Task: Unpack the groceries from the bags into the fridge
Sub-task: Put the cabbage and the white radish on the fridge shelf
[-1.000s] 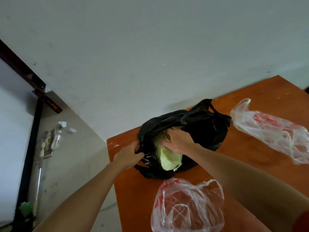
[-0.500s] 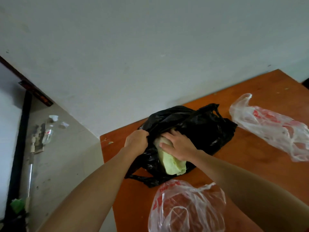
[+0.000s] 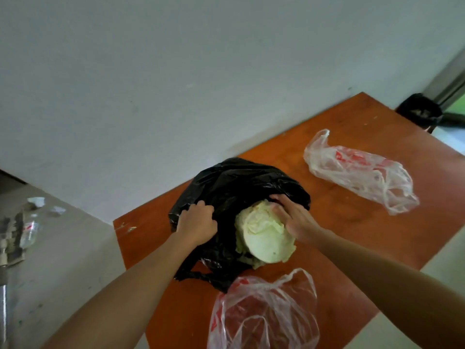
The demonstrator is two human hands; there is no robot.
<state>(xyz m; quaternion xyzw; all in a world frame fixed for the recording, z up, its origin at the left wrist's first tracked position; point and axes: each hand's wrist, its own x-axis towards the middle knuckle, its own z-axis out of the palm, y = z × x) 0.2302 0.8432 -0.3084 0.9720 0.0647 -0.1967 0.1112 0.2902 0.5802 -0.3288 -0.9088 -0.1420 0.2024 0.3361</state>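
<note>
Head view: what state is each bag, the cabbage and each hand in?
black bag, lying on the table, mouth pulled open.
cabbage, half out of the black bag.
left hand, grips the black bag's edge.
right hand, holds the cabbage.
far clear bag, crumpled, untouched.
near clear bag, crumpled, untouched.

There was one table (image 3: pixel 352 243). Three bags lay on it: one black bag (image 3: pixel 239 182) in the middle, one clear bag (image 3: pixel 264 316) at the near edge, a second clear bag (image 3: pixel 359 172) toward the far right corner. There was one cabbage (image 3: pixel 266 238). There were two hands: left hand (image 3: pixel 196 224), right hand (image 3: pixel 294 217).
</note>
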